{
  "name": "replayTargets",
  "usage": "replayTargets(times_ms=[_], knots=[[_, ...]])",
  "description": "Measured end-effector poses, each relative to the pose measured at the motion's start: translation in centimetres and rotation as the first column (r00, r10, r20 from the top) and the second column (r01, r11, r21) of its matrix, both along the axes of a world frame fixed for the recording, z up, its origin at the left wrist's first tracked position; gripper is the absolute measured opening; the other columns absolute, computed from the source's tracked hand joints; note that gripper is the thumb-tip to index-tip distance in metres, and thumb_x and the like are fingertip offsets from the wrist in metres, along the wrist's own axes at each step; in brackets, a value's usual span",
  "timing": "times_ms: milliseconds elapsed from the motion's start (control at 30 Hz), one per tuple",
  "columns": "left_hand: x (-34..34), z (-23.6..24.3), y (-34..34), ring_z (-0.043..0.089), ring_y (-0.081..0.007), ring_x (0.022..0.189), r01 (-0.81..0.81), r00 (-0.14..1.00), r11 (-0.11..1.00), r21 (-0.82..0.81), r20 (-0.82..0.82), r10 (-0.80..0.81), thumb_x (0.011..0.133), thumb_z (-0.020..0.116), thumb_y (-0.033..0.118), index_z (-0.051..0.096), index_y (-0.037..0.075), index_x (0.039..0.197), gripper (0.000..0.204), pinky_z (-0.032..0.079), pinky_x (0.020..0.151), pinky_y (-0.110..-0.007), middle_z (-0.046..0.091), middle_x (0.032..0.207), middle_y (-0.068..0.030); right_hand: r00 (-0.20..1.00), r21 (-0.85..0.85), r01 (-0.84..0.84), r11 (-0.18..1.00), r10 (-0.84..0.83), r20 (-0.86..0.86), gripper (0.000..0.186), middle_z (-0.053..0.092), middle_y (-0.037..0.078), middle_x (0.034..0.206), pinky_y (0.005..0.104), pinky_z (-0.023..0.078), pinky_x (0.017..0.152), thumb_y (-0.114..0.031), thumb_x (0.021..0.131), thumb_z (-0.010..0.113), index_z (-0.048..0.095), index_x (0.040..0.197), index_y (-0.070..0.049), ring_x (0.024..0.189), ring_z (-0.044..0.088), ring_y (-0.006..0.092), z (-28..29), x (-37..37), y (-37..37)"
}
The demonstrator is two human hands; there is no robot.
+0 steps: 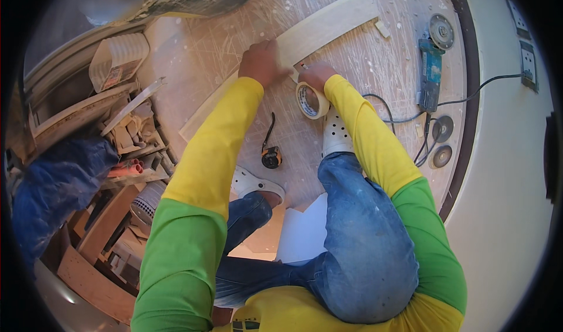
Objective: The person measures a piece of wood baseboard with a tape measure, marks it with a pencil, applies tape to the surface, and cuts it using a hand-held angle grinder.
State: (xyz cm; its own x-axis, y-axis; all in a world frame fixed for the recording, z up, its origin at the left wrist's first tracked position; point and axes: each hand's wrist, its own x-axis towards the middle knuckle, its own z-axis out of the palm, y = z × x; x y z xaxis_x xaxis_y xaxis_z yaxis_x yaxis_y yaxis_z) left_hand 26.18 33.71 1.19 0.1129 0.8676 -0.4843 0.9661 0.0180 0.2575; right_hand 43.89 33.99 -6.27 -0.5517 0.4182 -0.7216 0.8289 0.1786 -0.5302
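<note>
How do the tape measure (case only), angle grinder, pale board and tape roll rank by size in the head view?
Largest to smallest, as they look:
1. pale board
2. angle grinder
3. tape roll
4. tape measure, case only

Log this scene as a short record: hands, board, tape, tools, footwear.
Left hand: at the pale board, blurred; grip unclear
Right hand: beside the left, near the same board; fingers partly hidden
Pale board: on the floor, running from the hands toward the upper right
Tape roll: just below the right hand
Tools: tape measure between the legs; teal angle grinder to the right
Footwear: white clogs with holes
</note>
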Motion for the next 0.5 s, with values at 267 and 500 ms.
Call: replayTargets(times_ms=[267, 500], knots=[[-0.7, -2.4, -2.0, 0.05, -0.0372, 0.123, 0.106, 0.993, 0.982, 0.159, -0.063, -0.097, 0.067, 0.079, 0.027, 0.044, -0.002, 0.133, 0.08, 0.044, 0.101, -0.043, 0.051, 0.134, -0.0218, 0.999, 0.01, 0.016, 1.0, -0.016, -0.037, 0.031, 0.071, 0.02, 0.095, 0.0419, 0.052, 0.083, -0.03, 0.078, 0.057, 0.075, 0.084, -0.005, 0.089, 0.069, 0.0356, -0.5, -0.4, -0.1], [-1.8, 1.3, 1.6, 0.06, -0.0374, 0.111, 0.16, 0.986, 0.978, -0.135, 0.068, -0.151, 0.068, 0.077, 0.033, 0.048, 0.0, 0.131, 0.077, 0.048, 0.096, -0.041, 0.058, 0.127, -0.0215, 0.918, -0.075, 0.395, 0.915, -0.395, 0.017, 0.04, 0.07, 0.022, 0.1, 0.0416, 0.052, 0.086, -0.029, 0.077, 0.057, 0.072, 0.104, -0.003, 0.093, 0.068, 0.0363, 4.5, -1.6, 0.7]])
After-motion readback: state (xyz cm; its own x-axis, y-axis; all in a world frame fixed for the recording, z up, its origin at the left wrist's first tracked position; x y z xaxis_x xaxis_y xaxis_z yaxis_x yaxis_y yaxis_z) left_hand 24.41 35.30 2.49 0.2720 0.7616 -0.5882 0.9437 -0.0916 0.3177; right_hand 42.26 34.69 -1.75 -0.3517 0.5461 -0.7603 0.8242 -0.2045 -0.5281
